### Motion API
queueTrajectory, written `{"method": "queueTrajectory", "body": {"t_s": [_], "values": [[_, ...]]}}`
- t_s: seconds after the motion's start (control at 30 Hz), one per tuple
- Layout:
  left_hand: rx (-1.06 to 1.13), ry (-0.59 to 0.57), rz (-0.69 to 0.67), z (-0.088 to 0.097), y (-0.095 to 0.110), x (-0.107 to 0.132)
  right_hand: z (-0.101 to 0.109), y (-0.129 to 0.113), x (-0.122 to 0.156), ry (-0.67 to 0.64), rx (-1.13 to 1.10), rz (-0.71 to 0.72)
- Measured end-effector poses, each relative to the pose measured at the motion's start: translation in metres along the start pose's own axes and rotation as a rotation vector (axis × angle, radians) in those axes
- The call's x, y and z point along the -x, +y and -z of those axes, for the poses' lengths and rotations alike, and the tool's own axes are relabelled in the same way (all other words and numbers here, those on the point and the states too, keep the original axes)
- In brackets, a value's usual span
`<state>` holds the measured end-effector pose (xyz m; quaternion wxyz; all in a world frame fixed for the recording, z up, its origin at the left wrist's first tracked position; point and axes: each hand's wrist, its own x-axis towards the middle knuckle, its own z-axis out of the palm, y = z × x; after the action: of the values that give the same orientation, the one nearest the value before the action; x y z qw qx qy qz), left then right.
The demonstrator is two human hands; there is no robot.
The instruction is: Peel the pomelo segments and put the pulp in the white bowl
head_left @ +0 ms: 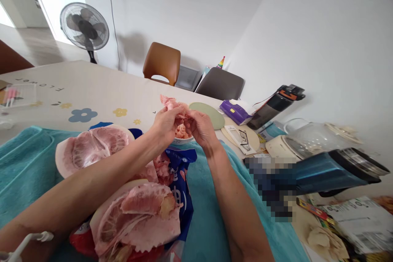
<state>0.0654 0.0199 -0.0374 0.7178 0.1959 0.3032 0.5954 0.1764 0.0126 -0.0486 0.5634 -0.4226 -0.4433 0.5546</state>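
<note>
Both my hands meet over a small white bowl (183, 139) that holds pink pomelo flesh. My left hand (167, 122) and my right hand (199, 127) are closed together on a pink pomelo segment (172, 103), which sticks up between the fingers. Below my forearms lie large pieces of pomelo peel: one rind half (89, 147) at the left and another rind piece (141, 217) near the front, both resting on a blue plastic bag (181, 176). A teal towel (27, 159) is spread under everything.
A pale green round lid (208, 114), glasses on a round mat (244, 138), a purple tissue pack (235, 111), a black bottle (273, 106), a glass jar (319, 137) and a blue flask (325, 170) crowd the right. Two chairs (162, 62) and a fan (84, 26) stand beyond the table.
</note>
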Motion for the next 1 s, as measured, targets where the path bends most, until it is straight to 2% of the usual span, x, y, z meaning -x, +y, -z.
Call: {"method": "queueTrajectory", "body": {"t_s": [0.2,0.37,0.63,0.8,1.0], "values": [[-0.021,0.03,-0.027,-0.003,0.001,0.006,-0.008,0.003,0.0,0.087,0.04,-0.008],[-0.058,-0.008,-0.027,-0.004,0.002,0.009,-0.011,0.002,0.001,0.111,0.019,0.0],[-0.056,0.021,-0.084,-0.002,0.0,0.006,-0.011,0.0,0.001,0.022,-0.114,-0.107],[-0.017,-0.012,-0.091,-0.002,0.001,0.005,-0.008,0.002,0.001,-0.02,-0.15,-0.076],[-0.012,-0.045,-0.049,-0.003,0.006,0.003,-0.004,0.002,-0.002,-0.039,-0.212,-0.108]]}}
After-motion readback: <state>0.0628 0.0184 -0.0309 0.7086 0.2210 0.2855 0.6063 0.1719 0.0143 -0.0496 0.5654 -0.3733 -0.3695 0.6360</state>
